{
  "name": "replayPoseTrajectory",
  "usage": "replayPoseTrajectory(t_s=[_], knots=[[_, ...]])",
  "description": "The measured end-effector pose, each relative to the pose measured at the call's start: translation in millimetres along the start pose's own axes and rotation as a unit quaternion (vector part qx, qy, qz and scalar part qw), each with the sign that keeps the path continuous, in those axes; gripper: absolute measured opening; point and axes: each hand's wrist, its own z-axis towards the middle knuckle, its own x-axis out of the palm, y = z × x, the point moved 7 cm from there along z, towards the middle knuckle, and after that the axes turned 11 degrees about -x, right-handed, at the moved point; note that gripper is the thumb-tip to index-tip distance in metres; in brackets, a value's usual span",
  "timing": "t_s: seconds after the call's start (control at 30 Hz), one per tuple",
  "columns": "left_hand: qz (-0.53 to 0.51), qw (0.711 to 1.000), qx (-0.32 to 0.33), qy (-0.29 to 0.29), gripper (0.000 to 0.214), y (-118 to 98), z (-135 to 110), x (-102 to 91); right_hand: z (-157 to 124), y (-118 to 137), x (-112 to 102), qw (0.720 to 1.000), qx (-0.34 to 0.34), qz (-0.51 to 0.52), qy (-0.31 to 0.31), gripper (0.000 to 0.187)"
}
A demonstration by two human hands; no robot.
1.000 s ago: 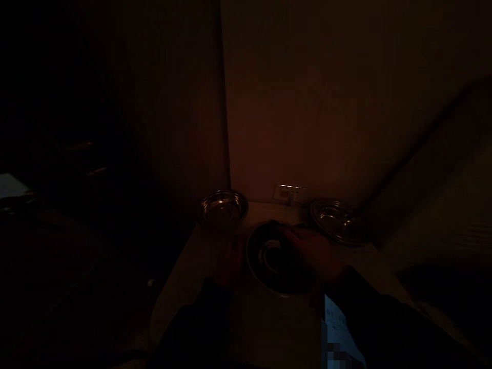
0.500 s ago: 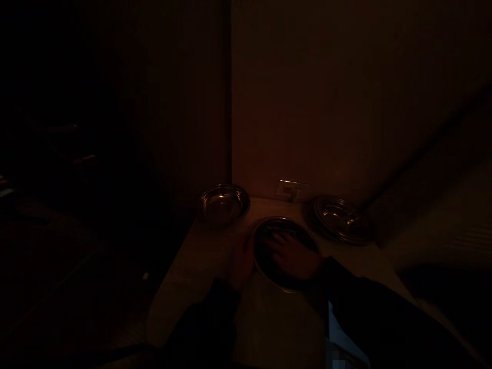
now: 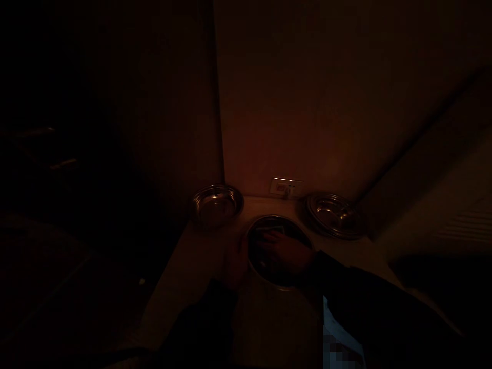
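The scene is very dark. A round metal plate (image 3: pixel 265 223) lies on a pale counter (image 3: pixel 192 266) in front of me. My right hand (image 3: pixel 286 251) lies inside the plate, fingers stretched flat toward its far side, over something dark that I cannot make out. My left hand (image 3: pixel 234 261) rests at the plate's left rim, apparently against it; its fingers are too dim to read.
A second metal dish (image 3: pixel 217 204) stands at the counter's back left and a third (image 3: pixel 334 215) at the back right. A wall socket (image 3: pixel 284 187) sits on the wall between them. The counter's left edge drops into darkness. A pale paper (image 3: pixel 338 338) lies near my right sleeve.
One second ago the plate stood tilted up on edge under my right hand; it now lies flat, with my right hand pressed inside it. My left hand stays at its left rim.
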Motion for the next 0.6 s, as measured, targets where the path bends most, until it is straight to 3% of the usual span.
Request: replayPoseTrajectory(t_s=[0.2,0.37,0.5,0.6], knots=[[0.002,1.0,-0.005,-0.014,0.033,-2,1,-0.7,-1,-20,-3,0.994,0.099,-0.02,-0.035,0.04],[-0.022,0.999,-0.018,-0.015,0.033,4,5,-0.4,19,-2,-7,0.975,0.133,0.154,-0.093,0.042],[-0.015,0.999,-0.008,-0.046,0.033,2,2,-6.8,13,28,-13,0.956,0.055,0.279,-0.067,0.044],[-0.013,0.998,-0.028,-0.048,0.036,2,-1,-9.6,0,48,-15,0.954,-0.028,0.299,-0.019,0.044]])
